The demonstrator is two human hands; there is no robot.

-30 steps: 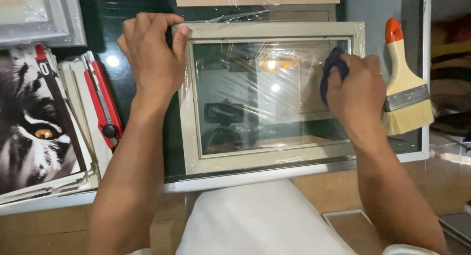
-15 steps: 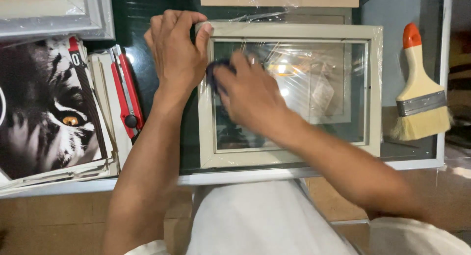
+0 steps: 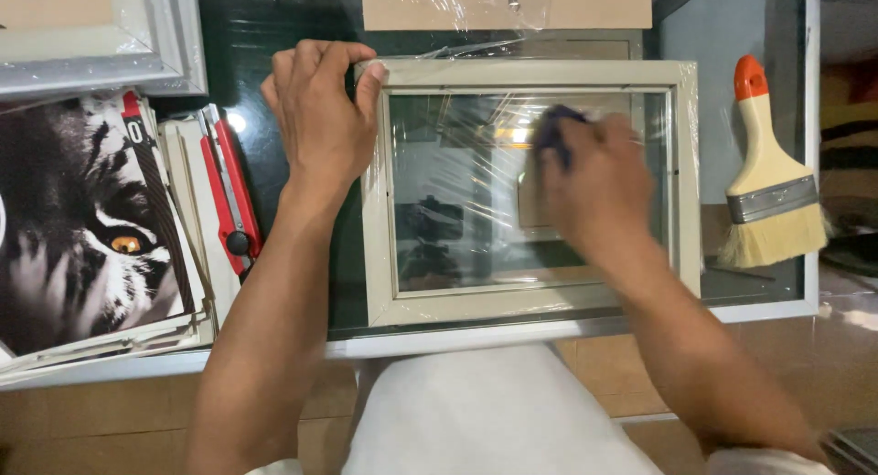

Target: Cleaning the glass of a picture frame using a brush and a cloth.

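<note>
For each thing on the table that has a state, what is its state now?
Frame: lying flat, film partly over it, glass in place.
Left hand: gripping the frame's top left corner.
Right hand: pressing a dark cloth on the glass.
Cutter: lying flat; blade not visible.
Brush: lying flat, untouched, bristles toward the person.
Print: face up on a stack.
</note>
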